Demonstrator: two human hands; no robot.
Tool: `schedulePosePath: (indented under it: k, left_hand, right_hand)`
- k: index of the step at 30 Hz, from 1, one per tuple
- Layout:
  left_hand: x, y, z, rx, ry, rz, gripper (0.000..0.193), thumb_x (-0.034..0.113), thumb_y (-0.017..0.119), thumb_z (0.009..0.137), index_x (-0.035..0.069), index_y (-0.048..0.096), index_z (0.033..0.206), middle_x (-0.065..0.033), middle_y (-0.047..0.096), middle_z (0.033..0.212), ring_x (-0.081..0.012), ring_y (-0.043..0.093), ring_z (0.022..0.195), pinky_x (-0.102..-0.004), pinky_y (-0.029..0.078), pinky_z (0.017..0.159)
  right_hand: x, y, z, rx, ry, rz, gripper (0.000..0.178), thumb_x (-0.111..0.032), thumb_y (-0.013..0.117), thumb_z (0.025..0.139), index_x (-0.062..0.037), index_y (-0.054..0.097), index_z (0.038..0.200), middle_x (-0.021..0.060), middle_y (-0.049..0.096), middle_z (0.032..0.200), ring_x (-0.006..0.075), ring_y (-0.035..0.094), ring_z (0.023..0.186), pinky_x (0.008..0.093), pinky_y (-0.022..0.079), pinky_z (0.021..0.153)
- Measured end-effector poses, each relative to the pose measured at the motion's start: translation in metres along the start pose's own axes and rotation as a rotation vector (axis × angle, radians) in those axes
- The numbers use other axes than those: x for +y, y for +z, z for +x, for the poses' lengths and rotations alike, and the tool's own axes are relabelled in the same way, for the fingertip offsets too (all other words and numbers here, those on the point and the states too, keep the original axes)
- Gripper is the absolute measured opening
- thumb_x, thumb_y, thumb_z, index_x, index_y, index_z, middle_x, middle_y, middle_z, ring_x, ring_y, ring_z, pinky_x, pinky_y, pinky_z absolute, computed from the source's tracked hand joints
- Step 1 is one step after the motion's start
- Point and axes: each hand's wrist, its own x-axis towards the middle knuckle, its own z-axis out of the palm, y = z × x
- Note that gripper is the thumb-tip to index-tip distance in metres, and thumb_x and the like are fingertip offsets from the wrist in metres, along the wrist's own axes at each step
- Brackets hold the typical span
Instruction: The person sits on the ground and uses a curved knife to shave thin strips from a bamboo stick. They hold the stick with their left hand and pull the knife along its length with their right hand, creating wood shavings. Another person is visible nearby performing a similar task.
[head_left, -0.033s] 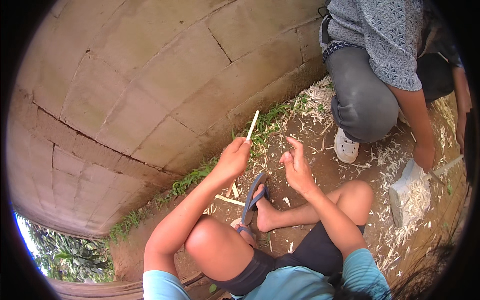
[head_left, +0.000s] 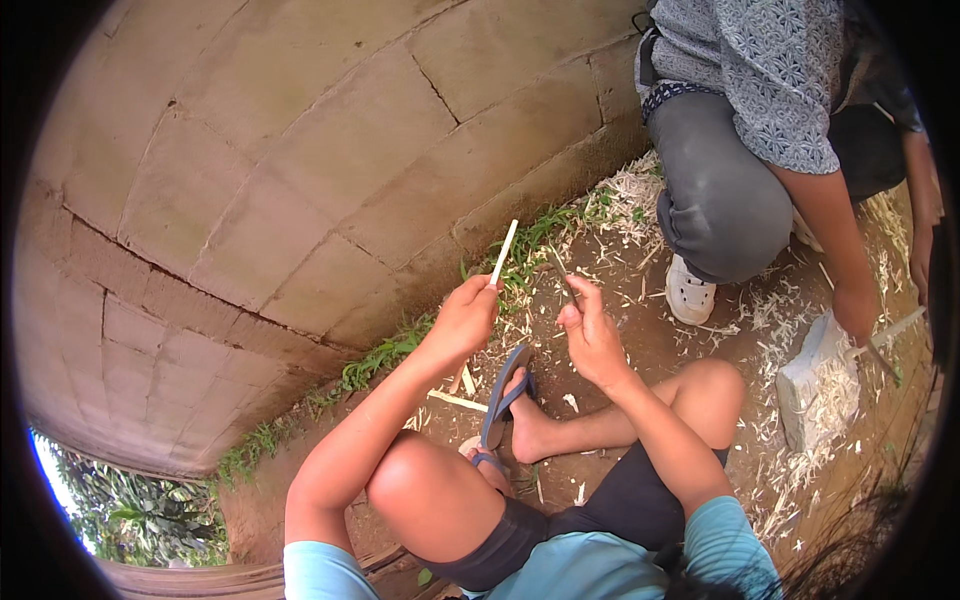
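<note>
Gripping a pale, slim stick in a closed fist, the person's left hand points it upward and a little to the right, with the wall behind it. Across from it, the right hand holds a thin, dark, knife-like tool, fingers curled narrowly around its lower end and the tip leaning toward the stick.

What has just changed is small: the tool has turned or tipped, so its length now shows clearly above the fingers, where a moment ago it was barely visible. The left hand and stick look almost unmoved. For the work, I take this to mean that the tool is being angled while nothing is cut, since a gap separates it from the stick.

Below the left hand, some pale strips lie on the ground beside a blue sandal. To the right, a co-worker crouches, one hand down by a grey block strewn with shavings; I cannot tell how that grip sits.
</note>
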Motion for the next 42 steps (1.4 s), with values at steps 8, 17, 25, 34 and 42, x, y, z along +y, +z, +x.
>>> schedulePosePath:
  k: [8,17,25,34,42]
  left_hand:
    - [0.004,0.022,0.001,-0.142,-0.07,-0.009,0.024,0.021,0.037,0.099,0.006,0.049,0.085,0.0011,0.044,0.058,-0.0084,0.041,0.044,-0.0247,0.034,0.04]
    - [-0.014,0.028,0.005,0.045,0.148,0.294,0.028,0.02,0.042,0.096,0.0,0.061,0.094,-0.0157,0.06,0.07,-0.0277,0.061,0.068,-0.0393,0.047,0.065]
    - [-0.02,0.032,0.009,0.206,0.122,0.514,0.027,0.02,0.042,0.097,-0.001,0.059,0.097,-0.0116,0.058,0.064,-0.0186,0.056,0.059,-0.0349,0.045,0.058]
    - [-0.057,0.021,0.027,0.13,-0.131,0.323,0.027,0.018,0.042,0.093,-0.001,0.059,0.101,-0.0176,0.063,0.081,-0.0303,0.062,0.069,-0.0387,0.048,0.061]
    - [-0.038,0.033,0.025,-0.062,-0.33,-0.036,0.028,0.029,0.033,0.102,0.01,0.043,0.121,-0.0028,0.05,0.065,-0.0108,0.043,0.047,-0.025,0.036,0.041]
  right_hand:
    - [-0.005,0.01,-0.004,0.057,-0.219,-0.081,0.026,-0.013,0.057,0.092,-0.008,0.057,0.117,0.017,0.064,0.099,0.0367,0.063,0.086,0.0401,0.051,0.068]
    - [0.006,0.0,0.016,0.081,-0.274,-0.266,0.024,-0.02,0.057,0.091,-0.0188,0.061,0.115,0.008,0.064,0.087,0.0323,0.064,0.073,0.0412,0.051,0.058]
    - [0.009,0.026,0.014,0.029,-0.062,-0.206,0.025,-0.02,0.054,0.092,-0.0141,0.055,0.117,0.0131,0.066,0.103,0.0371,0.064,0.089,0.0436,0.052,0.071]
    - [0.038,0.048,0.007,-0.09,0.076,-0.13,0.028,-0.026,0.05,0.094,-0.0185,0.052,0.121,0.0166,0.066,0.097,0.0405,0.063,0.085,0.0486,0.051,0.067]
    - [0.036,0.04,0.015,-0.172,0.192,-0.457,0.04,-0.033,0.049,0.094,-0.0095,0.042,0.126,0.0226,0.065,0.081,0.0435,0.064,0.072,0.0534,0.051,0.061]
